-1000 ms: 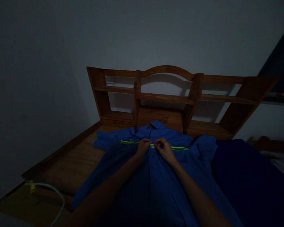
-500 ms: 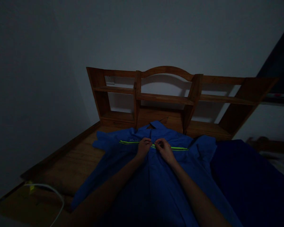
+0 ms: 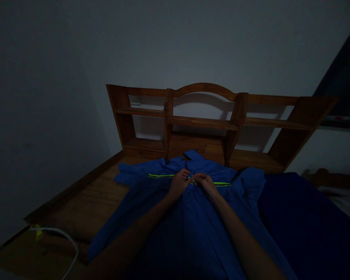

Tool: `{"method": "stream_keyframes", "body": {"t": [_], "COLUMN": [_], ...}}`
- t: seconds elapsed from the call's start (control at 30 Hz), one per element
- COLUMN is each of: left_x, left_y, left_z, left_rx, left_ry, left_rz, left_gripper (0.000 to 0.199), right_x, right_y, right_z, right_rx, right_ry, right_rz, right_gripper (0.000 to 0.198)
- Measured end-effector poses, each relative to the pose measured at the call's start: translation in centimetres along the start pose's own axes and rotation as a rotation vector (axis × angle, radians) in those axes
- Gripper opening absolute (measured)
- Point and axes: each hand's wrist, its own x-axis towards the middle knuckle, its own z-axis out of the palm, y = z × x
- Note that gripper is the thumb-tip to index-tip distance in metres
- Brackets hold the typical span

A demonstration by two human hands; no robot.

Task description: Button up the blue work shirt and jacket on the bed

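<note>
A blue jacket (image 3: pixel 169 221) with a collar and a bright yellow-green chest stripe lies spread out, its collar toward the shelf. At the middle of the chest, on the front opening, my left hand (image 3: pixel 180 182) pinches the fabric with curled fingers. Right beside it, my right hand (image 3: pixel 203 182) is also closed in a pinch on the jacket front. The fingertips nearly meet and hide the small spot between them. Whether a button or only cloth is held there, I cannot make out in the dim light.
Behind the jacket stands a wooden headboard shelf (image 3: pixel 202 123) against the pale wall (image 3: pixel 175 42). Bare wooden boards (image 3: pixel 96 198) show at the left, with a white cable (image 3: pixel 67 235) in the lower left. A dark blue cloth surface (image 3: pixel 306 221) lies at the right.
Both hands have drawn closer together at the jacket front, the left shifting slightly right. The cloth between them is now bunched a little.
</note>
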Motion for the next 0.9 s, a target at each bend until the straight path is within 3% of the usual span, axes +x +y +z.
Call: {"method": "stream_keyframes", "body": {"t": [0.17, 0.43, 0.7, 0.9], "left_x": [0.4, 0.1, 0.3, 0.0], "left_y": [-0.3, 1.0, 0.8, 1.2], "left_z": [-0.5, -1.4, -1.3, -1.1], "left_rx": [-0.024, 0.107, 0.187, 0.365], "left_ry": [-0.071, -0.054, -0.061, 0.077], "left_rz": [0.006, 0.121, 0.065, 0.163], "left_gripper": [0.024, 0.020, 0.024, 0.024], "right_x": [-0.1, 0.1, -0.1, -0.2], "right_y": [-0.1, 0.4, 0.3, 0.1], "right_z": [-0.2, -0.4, -0.3, -0.1], "right_rx": [0.062, 0.102, 0.094, 0.066], "right_ry": [-0.017, -0.036, -0.039, -0.011], "right_rz": [0.055, 0.072, 0.047, 0.031], "right_gripper": [0.037, 0.032, 0.032, 0.032]}}
